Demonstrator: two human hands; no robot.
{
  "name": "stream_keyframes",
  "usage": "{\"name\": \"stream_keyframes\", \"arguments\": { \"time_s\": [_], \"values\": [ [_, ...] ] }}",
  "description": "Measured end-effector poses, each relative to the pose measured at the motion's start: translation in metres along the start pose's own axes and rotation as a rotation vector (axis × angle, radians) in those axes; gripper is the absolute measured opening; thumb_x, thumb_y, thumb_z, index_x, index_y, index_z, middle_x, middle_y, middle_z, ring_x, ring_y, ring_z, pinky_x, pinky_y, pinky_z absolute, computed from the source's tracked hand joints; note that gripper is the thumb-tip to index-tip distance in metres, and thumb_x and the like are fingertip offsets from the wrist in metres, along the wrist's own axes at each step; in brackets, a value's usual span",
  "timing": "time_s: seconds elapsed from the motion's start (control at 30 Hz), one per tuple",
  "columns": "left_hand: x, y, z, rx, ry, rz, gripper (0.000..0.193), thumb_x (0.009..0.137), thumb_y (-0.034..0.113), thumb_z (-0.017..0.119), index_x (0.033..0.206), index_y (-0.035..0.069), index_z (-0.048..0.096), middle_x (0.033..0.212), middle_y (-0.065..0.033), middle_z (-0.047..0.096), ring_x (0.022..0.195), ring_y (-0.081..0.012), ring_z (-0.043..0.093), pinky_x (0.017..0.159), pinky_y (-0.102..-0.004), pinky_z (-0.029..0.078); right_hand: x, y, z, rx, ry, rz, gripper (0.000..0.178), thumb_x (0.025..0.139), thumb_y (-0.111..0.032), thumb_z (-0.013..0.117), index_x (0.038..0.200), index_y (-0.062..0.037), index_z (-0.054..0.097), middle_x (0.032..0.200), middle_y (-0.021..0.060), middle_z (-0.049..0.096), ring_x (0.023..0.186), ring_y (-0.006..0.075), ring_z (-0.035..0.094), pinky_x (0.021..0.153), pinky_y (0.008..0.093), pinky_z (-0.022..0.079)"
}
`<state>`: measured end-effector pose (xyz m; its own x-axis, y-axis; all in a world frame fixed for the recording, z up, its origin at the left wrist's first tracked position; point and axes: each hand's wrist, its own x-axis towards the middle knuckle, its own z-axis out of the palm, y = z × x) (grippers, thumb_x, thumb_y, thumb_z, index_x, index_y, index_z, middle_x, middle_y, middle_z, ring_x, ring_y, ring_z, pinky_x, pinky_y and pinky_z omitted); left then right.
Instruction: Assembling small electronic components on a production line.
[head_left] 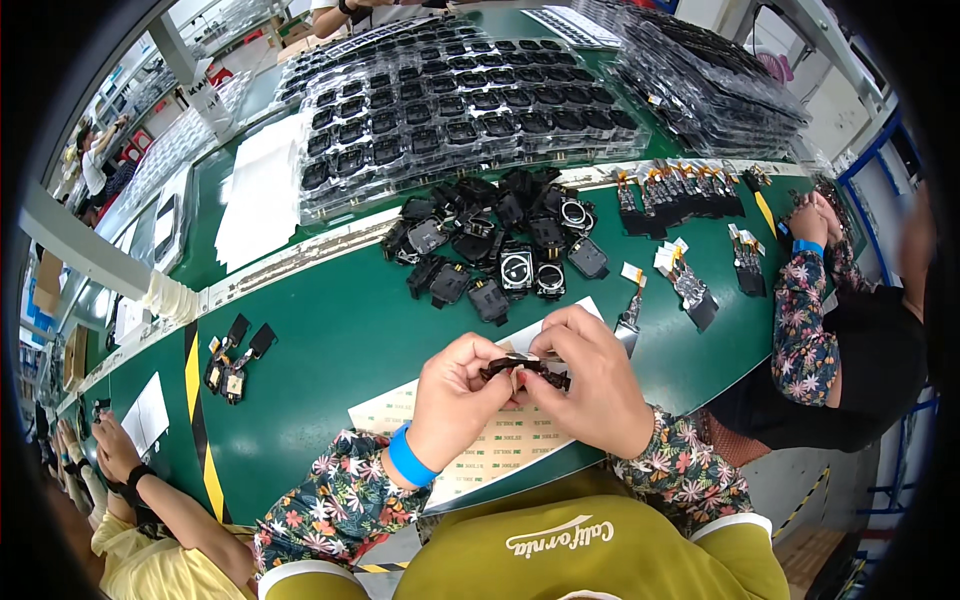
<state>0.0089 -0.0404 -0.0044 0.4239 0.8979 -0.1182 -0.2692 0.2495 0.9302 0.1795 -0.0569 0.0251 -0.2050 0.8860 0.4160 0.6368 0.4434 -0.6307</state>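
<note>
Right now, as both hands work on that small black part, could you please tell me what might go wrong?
The small black part is pinched by the fingertips of the left hand and right hand, so it could slip. The pale printed sheet lies below them; a brushing wrist might shift it. The loose heap of black parts sits just beyond, so a dropped piece might get mixed in.
</note>
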Motion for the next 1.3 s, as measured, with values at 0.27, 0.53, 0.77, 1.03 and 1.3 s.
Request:
{"name": "stream_keyframes", "arguments": {
  "time_s": [0.27,0.53,0.77,1.03,1.3],
  "values": [
    [0.001,0.014,-0.007,-0.013,-0.102,-0.106,0.017,0.084,-0.011,0.05,0.099,-0.002,0.052,0.095,-0.0088,0.063,0.079,-0.0118,0.064,0.067,-0.0241,0.056,-0.003,0.009,0.008,0.181,-0.085,0.127,0.018,0.069,0.001,0.063,0.081,0.0023,0.049,0.086,0.0111,0.052,0.074,0.0231,0.054,0.066,0.0312,0.046],
    [0.003,0.008,-0.008,0.035,-0.105,-0.072,0.02,0.085,-0.01,0.051,0.105,-0.003,0.053,0.097,-0.0084,0.063,0.081,-0.0109,0.063,0.069,-0.0236,0.055,-0.001,0.008,0.012,0.119,-0.037,0.078,0.018,0.069,-0.001,0.062,0.081,0.0011,0.049,0.083,0.0123,0.051,0.073,0.0264,0.054,0.065,0.0333,0.046],
    [0.006,0.01,-0.008,0.107,-0.077,-0.038,0.018,0.085,-0.01,0.052,0.102,-0.003,0.055,0.096,-0.0073,0.063,0.079,-0.0084,0.061,0.069,-0.0221,0.054,-0.001,0.007,0.015,0.053,-0.009,0.029,0.02,0.069,-0.005,0.066,0.082,-0.0002,0.052,0.085,0.0128,0.053,0.072,0.0283,0.054,0.064,0.034,0.046],
    [-0.016,0.033,-0.073,0.459,0.236,0.164,0.016,0.084,-0.007,0.057,0.099,-0.002,0.057,0.089,-0.0033,0.062,0.077,-0.0057,0.059,0.065,-0.0178,0.048,-0.011,0.014,-0.001,0.077,-0.136,-0.025,0.031,0.07,-0.006,0.068,0.099,-0.0014,0.06,0.096,0.011,0.056,0.076,0.0252,0.059,0.064,0.0336,0.048],
    [-0.081,0.049,-0.166,1.557,0.925,0.285,0.016,0.079,0.0,0.061,0.094,0.001,0.061,0.08,-0.0105,0.062,0.076,-0.0192,0.062,0.067,-0.0288,0.048,-0.025,0.021,0.006,-0.329,-0.209,-0.201,0.036,0.072,-0.005,0.065,0.108,-0.0073,0.064,0.106,0.0094,0.055,0.081,0.0236,0.061,0.064,0.0318,0.05]
  ]
}}
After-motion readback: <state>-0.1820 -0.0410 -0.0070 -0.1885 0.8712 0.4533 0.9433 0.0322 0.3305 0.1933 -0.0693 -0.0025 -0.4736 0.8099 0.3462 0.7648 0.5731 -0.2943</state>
